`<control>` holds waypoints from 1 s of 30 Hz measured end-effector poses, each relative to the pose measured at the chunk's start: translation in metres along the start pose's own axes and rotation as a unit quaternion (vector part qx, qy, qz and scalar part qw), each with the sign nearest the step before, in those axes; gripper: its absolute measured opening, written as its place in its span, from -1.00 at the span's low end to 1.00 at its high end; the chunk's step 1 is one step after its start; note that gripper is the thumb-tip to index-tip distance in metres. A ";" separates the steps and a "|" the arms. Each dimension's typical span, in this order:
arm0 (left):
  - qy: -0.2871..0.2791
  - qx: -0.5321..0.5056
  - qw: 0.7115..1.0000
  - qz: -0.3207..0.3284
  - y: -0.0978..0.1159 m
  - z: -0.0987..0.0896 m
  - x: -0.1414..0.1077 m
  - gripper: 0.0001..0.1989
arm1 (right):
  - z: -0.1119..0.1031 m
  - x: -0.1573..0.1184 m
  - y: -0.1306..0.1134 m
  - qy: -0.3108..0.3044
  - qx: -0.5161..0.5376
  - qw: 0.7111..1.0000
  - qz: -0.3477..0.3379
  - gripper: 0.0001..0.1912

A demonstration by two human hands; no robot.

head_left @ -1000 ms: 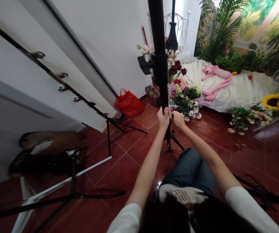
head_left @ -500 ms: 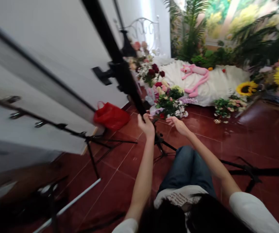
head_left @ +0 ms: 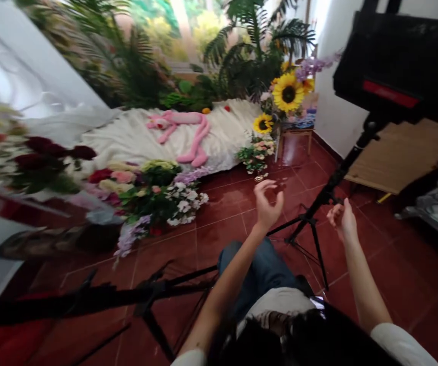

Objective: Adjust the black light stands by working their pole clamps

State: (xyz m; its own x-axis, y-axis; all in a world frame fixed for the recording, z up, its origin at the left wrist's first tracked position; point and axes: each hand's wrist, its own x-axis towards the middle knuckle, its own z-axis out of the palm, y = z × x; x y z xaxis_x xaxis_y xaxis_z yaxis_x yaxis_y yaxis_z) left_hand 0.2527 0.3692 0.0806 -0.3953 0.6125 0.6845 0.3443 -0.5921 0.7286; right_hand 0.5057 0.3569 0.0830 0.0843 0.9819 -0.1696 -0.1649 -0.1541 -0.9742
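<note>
My left hand [head_left: 267, 207] is raised over the red tiled floor, fingers curved and thumb apart, with nothing in it. My right hand [head_left: 344, 219] is just right of a black light stand [head_left: 333, 180], its fingers loosely curled and no object visible in them. Whether a fingertip touches the stand's knob I cannot tell. The stand leans in view, its tripod legs spread on the floor between and beyond my hands. At its top is a bulky black fixture [head_left: 382, 66] with a red stripe. Another black tripod stand [head_left: 153, 292] crosses the lower left.
A pink plush toy [head_left: 188, 119] lies on a white draped cloth [head_left: 119, 140]. Artificial flowers [head_left: 153, 198] crowd its left front; sunflowers [head_left: 288, 94] are at its right. Palm fronds [head_left: 255, 30] hang behind. A tan panel [head_left: 390, 157] and silver-framed furniture [head_left: 432, 198] are at the right.
My view has swung right. My left hand has let go of the black pole at the left and is now free. My right hand has moved right, beside the other stand.
</note>
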 end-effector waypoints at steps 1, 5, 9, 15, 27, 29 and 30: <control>-0.085 -0.057 0.995 -0.004 0.001 0.033 0.006 -0.53 | -0.011 0.001 -0.005 0.003 0.046 0.998 0.039 -0.43; -0.298 -0.208 0.929 -0.074 -0.002 0.139 0.013 -0.33 | -0.025 0.003 -0.016 -0.070 0.188 0.961 0.189 -0.54; -0.300 -0.232 0.905 -0.193 -0.005 0.193 0.002 -0.47 | -0.024 0.013 -0.018 -0.105 0.263 0.946 0.156 -0.55; -0.253 -0.185 0.923 -0.224 0.002 0.214 -0.014 -0.55 | -0.037 0.036 -0.008 -0.152 0.295 0.934 0.132 -0.64; -0.148 -0.128 0.943 -0.269 0.002 0.235 -0.021 -0.67 | -0.033 0.039 -0.012 -0.077 -0.034 0.996 0.025 -0.53; -0.146 -0.133 0.944 -0.264 0.000 0.235 -0.021 -0.68 | -0.035 0.036 -0.014 -0.025 -0.209 0.977 -0.027 -0.65; -0.146 -0.135 0.945 -0.260 0.000 0.235 -0.021 -0.68 | -0.037 0.035 -0.015 0.005 -0.294 0.954 -0.061 -0.73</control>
State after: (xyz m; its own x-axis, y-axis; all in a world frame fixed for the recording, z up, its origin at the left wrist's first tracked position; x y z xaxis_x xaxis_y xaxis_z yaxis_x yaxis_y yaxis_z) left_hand 0.4610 0.4795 0.0722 -0.1859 0.9524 0.2416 -0.0764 -0.2592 0.9628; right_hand 0.5480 0.3893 0.0865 0.0771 0.9959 -0.0478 0.4257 -0.0762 -0.9016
